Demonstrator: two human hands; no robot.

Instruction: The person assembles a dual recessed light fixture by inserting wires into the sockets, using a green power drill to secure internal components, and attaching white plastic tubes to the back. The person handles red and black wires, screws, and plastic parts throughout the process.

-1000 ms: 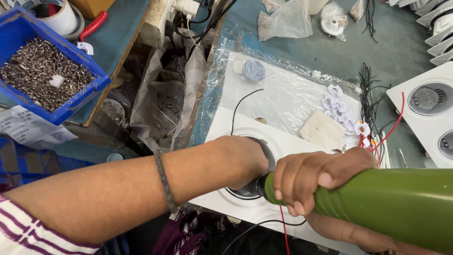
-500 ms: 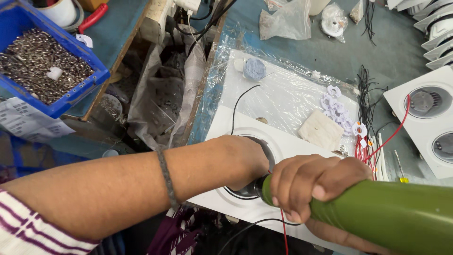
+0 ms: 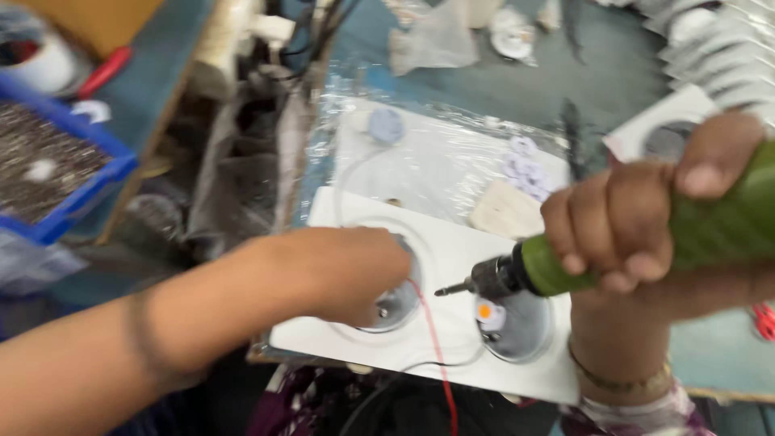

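Green-handled electric screwdriver lies level at about three o'clock, its fingers-wrapped grip held by the right hand; the fingers are curled tight around the handle, thumb on top. Its dark bit points toward nine o'clock, hanging just above the white twin-downlight panel that rests on the desk at the centre. The left hand lies over the panel's left round recess; its fingers are bent down into the recess, but what they pinch cannot be told. A right recess at five o'clock shows an orange LED chip. A red wire runs from the left recess toward six o'clock. Clear plastic sheet lies under the panel. A blue bin of screws sits at nine o'clock.
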